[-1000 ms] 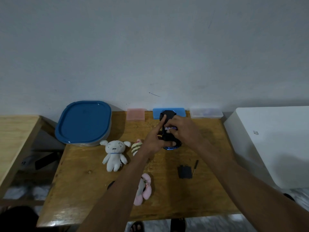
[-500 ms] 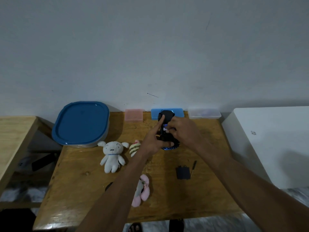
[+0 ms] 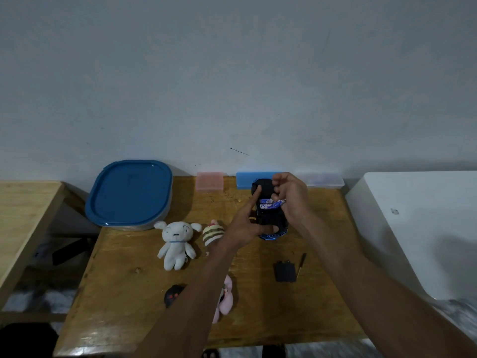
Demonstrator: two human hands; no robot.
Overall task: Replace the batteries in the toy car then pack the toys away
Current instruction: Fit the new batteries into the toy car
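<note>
- Battery work is the step in hand: the toy car (image 3: 268, 220) lies belly-up at the far middle of the wooden table (image 3: 124, 293), its compartment open and blue-and-white batteries (image 3: 269, 204) showing inside.
- Left hand (image 3: 245, 226) steadies the car, with the forefinger stretched along the underside and the thumb across the near end, so it grips the body.
- Right hand (image 3: 290, 196) has its fingers curled over the right end of the batteries; it seems to pinch one, though whether that cell is going in or coming out I cannot tell.
- Next, by my judgement, the cell must be seated or freed cleanly while the car is held level.
- Near and to the right lie the black battery cover (image 3: 284, 272) and, just beside it, a small screwdriver (image 3: 301, 264), both wanted for closing up.
- Waiting to be packed: a white plush (image 3: 176, 242), a striped plush (image 3: 213, 232), a pink plush (image 3: 225, 298) partly hidden under the left forearm, and a small black toy (image 3: 172, 295).
- Far left stands a blue-lidded container (image 3: 129, 193), lid on, which must come off before packing.
- Three flat cases, pink (image 3: 209, 180), blue (image 3: 245, 180) and clear (image 3: 325, 180), stand along the wall.
</note>
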